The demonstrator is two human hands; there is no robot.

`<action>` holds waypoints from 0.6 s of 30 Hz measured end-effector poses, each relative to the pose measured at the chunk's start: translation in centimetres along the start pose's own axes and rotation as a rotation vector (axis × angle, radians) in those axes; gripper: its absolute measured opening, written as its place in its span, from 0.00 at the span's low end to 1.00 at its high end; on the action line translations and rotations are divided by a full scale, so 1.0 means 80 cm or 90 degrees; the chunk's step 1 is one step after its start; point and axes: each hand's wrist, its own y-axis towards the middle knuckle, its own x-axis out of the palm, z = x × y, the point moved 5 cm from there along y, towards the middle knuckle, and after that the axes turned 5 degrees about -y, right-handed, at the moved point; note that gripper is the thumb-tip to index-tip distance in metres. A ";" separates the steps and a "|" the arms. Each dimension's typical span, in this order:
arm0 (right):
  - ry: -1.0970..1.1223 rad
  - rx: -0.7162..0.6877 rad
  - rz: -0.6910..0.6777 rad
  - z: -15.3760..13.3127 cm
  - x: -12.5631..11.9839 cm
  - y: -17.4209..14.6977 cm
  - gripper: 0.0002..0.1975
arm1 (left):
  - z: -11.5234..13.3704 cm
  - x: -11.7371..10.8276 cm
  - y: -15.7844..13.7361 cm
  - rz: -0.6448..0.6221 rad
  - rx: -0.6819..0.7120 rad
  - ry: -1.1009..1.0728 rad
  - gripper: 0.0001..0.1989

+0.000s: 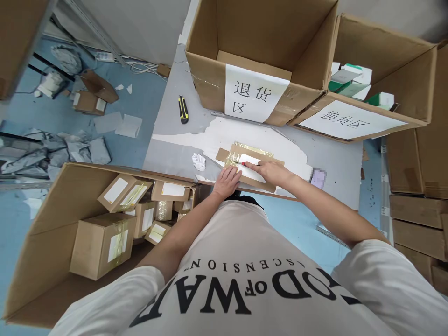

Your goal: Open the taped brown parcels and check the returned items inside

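A small flattish cardboard box (268,185) with a white label and shiny tape along its far and left edges lies at the table's front edge. My left hand (227,181) rests at its near left corner, fingers together and bent over the edge, holding it. Over the white label is my right hand (275,173), index finger stretched toward the taped left side. A red tip and a dark piece show at those fingers; the thing in their pinch is too small to make out. Crumpled white paper (199,161) lies left of the box.
A yellow-black utility knife (183,109) lies on the grey table (164,140). Behind stand two large labelled cartons (210,79), the right carton (416,84) with green-white boxes inside. At lower left, an open carton (45,242) contains several taped parcels. Cartons (416,212) are stacked at right.
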 end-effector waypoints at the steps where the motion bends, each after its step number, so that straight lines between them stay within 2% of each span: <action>1: 0.010 0.014 -0.007 0.004 0.000 -0.004 0.35 | 0.001 -0.001 0.000 0.000 -0.001 -0.002 0.25; 4: 0.052 0.063 -0.037 0.026 0.006 -0.032 0.33 | 0.002 -0.002 0.002 0.000 -0.015 -0.017 0.25; 8: 0.075 0.132 -0.078 0.072 0.033 -0.105 0.31 | 0.001 -0.001 0.003 -0.009 -0.031 -0.030 0.25; 11: 0.115 0.184 -0.046 0.098 0.053 -0.153 0.29 | 0.003 -0.003 0.004 -0.013 -0.030 -0.017 0.25; 15: 0.123 0.197 -0.036 0.101 0.063 -0.170 0.32 | 0.006 -0.005 0.005 -0.017 -0.027 -0.001 0.26; 18: 0.090 0.183 -0.049 0.098 0.056 -0.182 0.32 | 0.006 -0.006 0.005 -0.022 -0.027 0.010 0.26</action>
